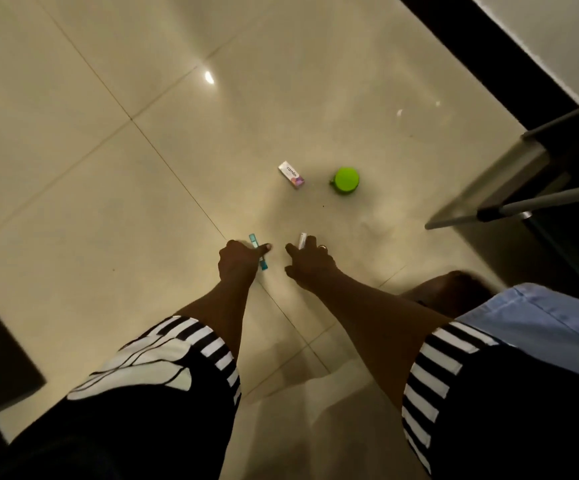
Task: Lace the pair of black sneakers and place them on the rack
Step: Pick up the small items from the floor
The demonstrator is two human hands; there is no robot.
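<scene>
Glossy cream tiled floor (pixel 108 168), left hand (pixel 239 259) gripping teal strip (pixel 258 252), right hand (pixel 310 261) clutching white tube (pixel 302 240).

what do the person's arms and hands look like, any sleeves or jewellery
Both forearms are bare, with no sleeves reaching them. The left hand shows nothing worn. The right hand has a ring on one of its fingers. No watch or bracelet shows at either wrist. Lower down are black shorts with white stripes and a white pattern.
</scene>
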